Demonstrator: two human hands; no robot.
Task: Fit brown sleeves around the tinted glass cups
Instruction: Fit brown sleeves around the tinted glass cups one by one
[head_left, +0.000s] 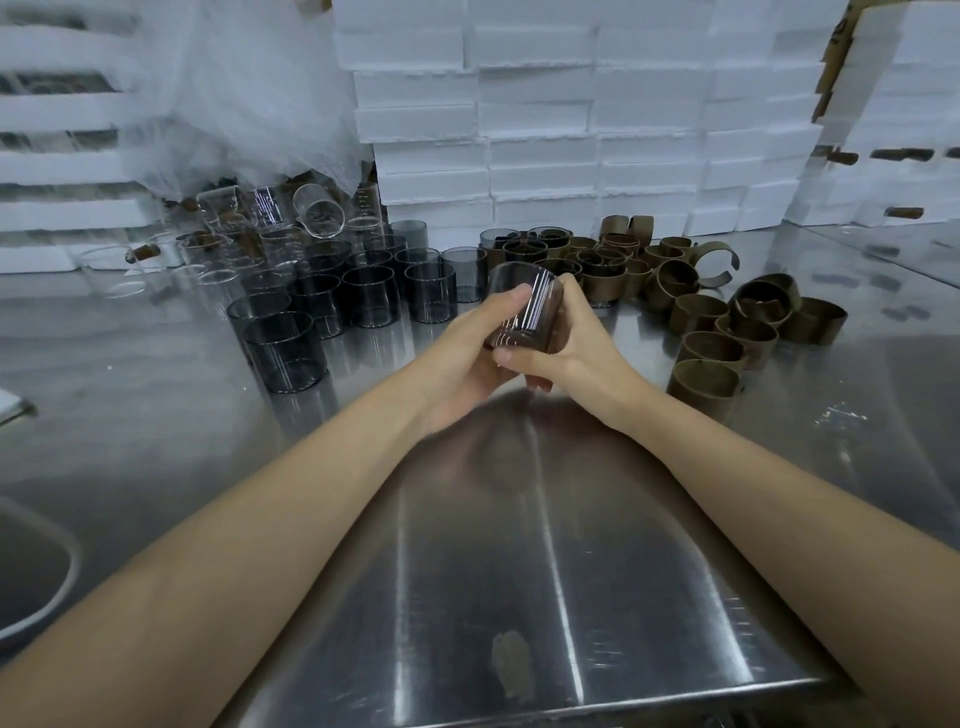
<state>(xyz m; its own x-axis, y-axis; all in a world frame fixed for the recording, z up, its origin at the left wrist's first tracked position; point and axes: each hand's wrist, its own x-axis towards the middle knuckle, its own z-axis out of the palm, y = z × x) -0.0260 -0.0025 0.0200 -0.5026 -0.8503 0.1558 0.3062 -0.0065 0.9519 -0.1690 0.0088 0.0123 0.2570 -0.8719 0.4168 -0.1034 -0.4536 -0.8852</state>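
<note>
**Tinted glass cup (524, 304) being gripped in both hands over the steel table (519, 545)**

Tinted glass cup is being held up off the table at the middle of the view, tilting with its open mouth pointing up and away from the person. Both hands are closing round it. The left hand (465, 358) is coming in from the left, its thumb lying along the near side of the glass and its fingers curling beneath. The right hand (576, 345) is wrapping round from the right, its fingertips hooking over the far side near the rim and its thumb pressing at the cup's lower edge. The lower part of the glass is showing brownish between the hands, but motion blur is making it hard to tell whether a sleeve is sitting there.

Behind and to the left of the hands, a cluster of bare tinted cups (371, 293) is standing upright on the table, packed close together. Farther left and back, clear glasses (228, 249) are standing and lying, one of them resting on its side. To the right, loose brown sleeves (748, 322) are lying in a heap, some as closed rings and some sprung open. Between that heap and the bare cups, sleeved cups (597, 265) are standing in a tight group. Stacked white foam boxes (540, 124) are rising as a wall at the back, and a crumpled plastic sheet (249, 98) is hanging over the clear glasses.
</note>
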